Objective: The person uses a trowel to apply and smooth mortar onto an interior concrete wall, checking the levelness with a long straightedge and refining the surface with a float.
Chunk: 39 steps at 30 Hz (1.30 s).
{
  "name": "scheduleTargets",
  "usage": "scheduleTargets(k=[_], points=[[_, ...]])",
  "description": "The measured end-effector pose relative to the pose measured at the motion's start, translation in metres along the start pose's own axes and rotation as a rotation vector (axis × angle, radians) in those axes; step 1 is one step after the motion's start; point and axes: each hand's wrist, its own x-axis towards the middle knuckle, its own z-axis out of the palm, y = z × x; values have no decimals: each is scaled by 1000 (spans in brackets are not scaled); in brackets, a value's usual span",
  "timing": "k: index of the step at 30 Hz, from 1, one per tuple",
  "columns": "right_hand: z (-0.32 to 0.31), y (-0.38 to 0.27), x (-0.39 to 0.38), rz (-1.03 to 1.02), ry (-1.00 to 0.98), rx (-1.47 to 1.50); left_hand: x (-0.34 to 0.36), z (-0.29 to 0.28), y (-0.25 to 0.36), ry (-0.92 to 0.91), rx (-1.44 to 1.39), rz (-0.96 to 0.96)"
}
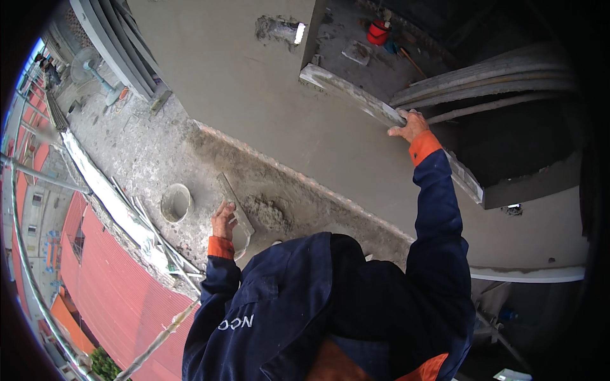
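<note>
My left hand point(223, 221) is closed around a plastering float point(227, 190), a long, narrow, grey board held over the floor. Close beside it lies a heap of wet mortar point(268, 213). My right arm reaches out to the wall opening, where my right hand point(414, 127) grips the edge of a long, mortar-stained batten point(348, 91). The batten runs along the sill of that opening. Below it spreads the smooth grey plastered wall point(305, 146). A pale round rim beneath my left hand is partly hidden.
A mortar-smeared bucket point(176, 203) stands on the rough floor at left. Beyond the floor's edge are scaffold poles point(47, 176) and a red roof point(114, 267) below. A fan point(95, 73) and a person point(47, 66) are far left. Inside the opening sits a red bucket point(378, 32).
</note>
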Motion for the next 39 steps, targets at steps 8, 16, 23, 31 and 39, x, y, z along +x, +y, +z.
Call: scheduleTargets(k=[8, 16, 23, 31, 39], points=[[-4, -2, 5, 66, -84, 1, 5, -4, -1, -22, -22, -10], [-9, -7, 6, 93, -113, 3, 3, -6, 0, 13, -7, -9], [-12, -2, 6, 115, -149, -34, 12, -9, -3, -1, -55, 1], [-15, -12, 6, 77, -162, -30, 20, -30, -9, -68, -81, -28], [-7, -1, 3, 94, -109, -5, 29, -22, 3, -100, -79, -74]])
